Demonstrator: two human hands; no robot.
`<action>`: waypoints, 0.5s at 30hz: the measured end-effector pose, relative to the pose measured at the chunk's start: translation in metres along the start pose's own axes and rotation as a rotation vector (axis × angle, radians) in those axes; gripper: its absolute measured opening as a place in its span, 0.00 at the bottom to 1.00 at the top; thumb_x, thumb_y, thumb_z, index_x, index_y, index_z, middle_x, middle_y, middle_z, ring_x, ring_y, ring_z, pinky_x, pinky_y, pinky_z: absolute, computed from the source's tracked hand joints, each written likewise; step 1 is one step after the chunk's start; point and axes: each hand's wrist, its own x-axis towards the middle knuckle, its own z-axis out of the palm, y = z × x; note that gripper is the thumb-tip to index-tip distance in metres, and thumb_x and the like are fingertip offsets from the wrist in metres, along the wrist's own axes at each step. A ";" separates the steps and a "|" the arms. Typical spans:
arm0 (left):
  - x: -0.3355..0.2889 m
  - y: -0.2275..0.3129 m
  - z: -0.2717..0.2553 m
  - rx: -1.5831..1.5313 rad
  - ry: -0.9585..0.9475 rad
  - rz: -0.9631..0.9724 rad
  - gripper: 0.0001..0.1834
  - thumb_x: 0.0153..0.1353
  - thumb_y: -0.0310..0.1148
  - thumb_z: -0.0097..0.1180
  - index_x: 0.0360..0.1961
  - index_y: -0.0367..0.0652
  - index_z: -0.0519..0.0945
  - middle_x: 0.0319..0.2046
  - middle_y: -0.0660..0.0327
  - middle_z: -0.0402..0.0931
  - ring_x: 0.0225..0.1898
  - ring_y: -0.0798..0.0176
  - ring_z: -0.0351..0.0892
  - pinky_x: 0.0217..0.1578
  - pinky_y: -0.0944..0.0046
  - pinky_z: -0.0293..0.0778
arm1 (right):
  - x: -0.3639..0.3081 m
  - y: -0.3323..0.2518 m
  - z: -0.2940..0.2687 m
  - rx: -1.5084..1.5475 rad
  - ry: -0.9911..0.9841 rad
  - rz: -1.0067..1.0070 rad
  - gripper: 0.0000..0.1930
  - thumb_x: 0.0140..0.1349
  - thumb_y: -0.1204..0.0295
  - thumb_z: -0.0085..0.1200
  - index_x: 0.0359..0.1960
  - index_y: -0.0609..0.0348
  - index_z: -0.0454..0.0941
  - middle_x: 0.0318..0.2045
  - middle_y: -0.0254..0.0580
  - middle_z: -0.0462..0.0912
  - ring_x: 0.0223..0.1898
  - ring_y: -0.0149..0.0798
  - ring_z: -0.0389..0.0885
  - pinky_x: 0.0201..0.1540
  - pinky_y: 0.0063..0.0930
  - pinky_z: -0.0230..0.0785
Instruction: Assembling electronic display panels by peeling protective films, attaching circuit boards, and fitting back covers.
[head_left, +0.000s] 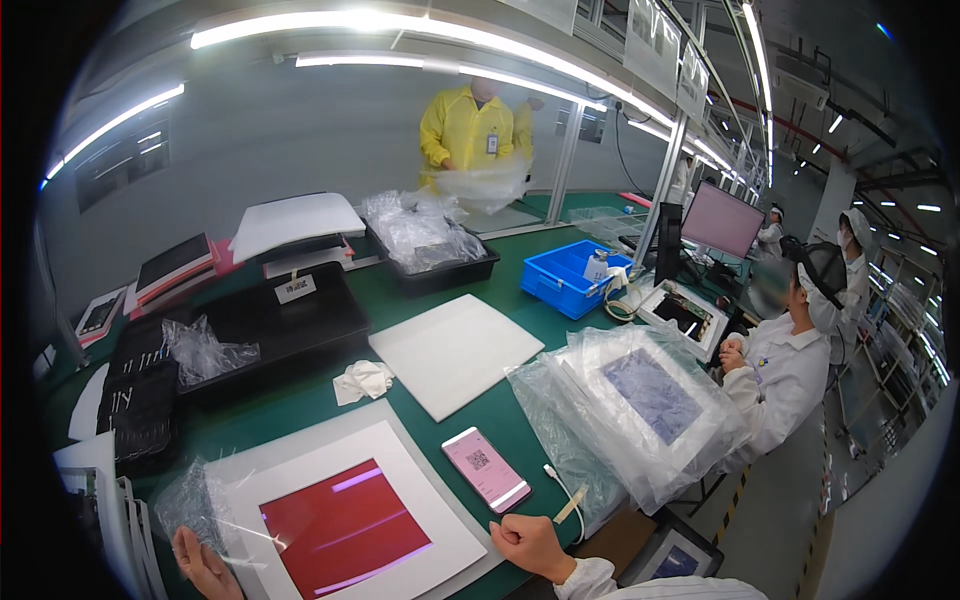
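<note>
— Where to find the white-framed panel with the glossy red screen [345, 522]?
— Left of the smartphone [487, 470], face up on a pale sheet [300, 444].
— And the left hand [203, 567]?
— Farther left of the smartphone, beyond the panel, with fingers partly extended at the crumpled clear film [193, 497]. Impossible to tell whether pinching the film or merely touching it.
— And the right hand [535, 545]?
— Just below the smartphone, toward the right, curled into a loose fist. Nothing visible in the grip; no telling about anything hidden inside the fingers.
— Worst risk from here?
— Scratching or smearing that red screen, by dragging the film across or landing a bare fingertip on the gloss.
— Any danger nearer the smartphone?
— Yes: knocking the smartphone leftward into the panel with a careless swing of those knuckles. Also catching the white cable [550, 473] just to the right.
— And farther right of the smartphone?
— Watch the loose plastic bag [545, 400] around another white-framed panel [650, 395]. Snag a fold with the right sleeve [590, 580], and risk pulling both askew.
</note>
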 end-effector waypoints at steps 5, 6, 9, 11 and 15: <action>0.005 -0.018 0.015 -0.636 0.290 -0.281 0.17 0.62 0.32 0.55 0.51 0.41 0.72 0.38 0.65 0.73 0.17 0.83 0.59 0.12 0.83 0.54 | -0.001 -0.001 0.001 -0.019 0.014 -0.006 0.18 0.52 0.76 0.58 0.12 0.60 0.60 0.09 0.40 0.58 0.10 0.38 0.56 0.15 0.30 0.50; 0.008 -0.033 0.006 -0.604 0.191 -0.255 0.15 0.62 0.32 0.55 0.48 0.40 0.75 0.36 0.64 0.74 0.18 0.81 0.64 0.12 0.84 0.56 | -0.001 0.000 0.000 -0.012 0.008 -0.012 0.18 0.52 0.76 0.58 0.12 0.60 0.60 0.09 0.40 0.58 0.10 0.38 0.56 0.15 0.30 0.50; 0.000 -0.004 0.014 -0.732 0.048 -0.255 0.13 0.62 0.33 0.55 0.45 0.39 0.77 0.33 0.63 0.75 0.17 0.80 0.65 0.11 0.83 0.58 | -0.001 0.000 0.000 -0.005 0.006 0.009 0.18 0.51 0.76 0.58 0.12 0.60 0.60 0.09 0.40 0.58 0.10 0.37 0.56 0.14 0.29 0.50; 0.000 0.008 0.018 -0.750 0.128 -0.270 0.10 0.62 0.31 0.53 0.41 0.37 0.79 0.29 0.62 0.77 0.25 0.77 0.74 0.16 0.81 0.67 | 0.000 -0.003 0.000 0.000 -0.005 0.035 0.18 0.51 0.76 0.58 0.12 0.60 0.60 0.09 0.40 0.58 0.09 0.37 0.56 0.14 0.29 0.50; -0.006 0.026 0.015 -0.769 0.058 -0.266 0.12 0.62 0.33 0.54 0.42 0.38 0.78 0.30 0.63 0.78 0.30 0.76 0.76 0.19 0.81 0.69 | 0.001 -0.006 0.003 -0.016 0.006 0.035 0.19 0.50 0.77 0.58 0.11 0.60 0.59 0.08 0.40 0.57 0.09 0.37 0.55 0.14 0.29 0.50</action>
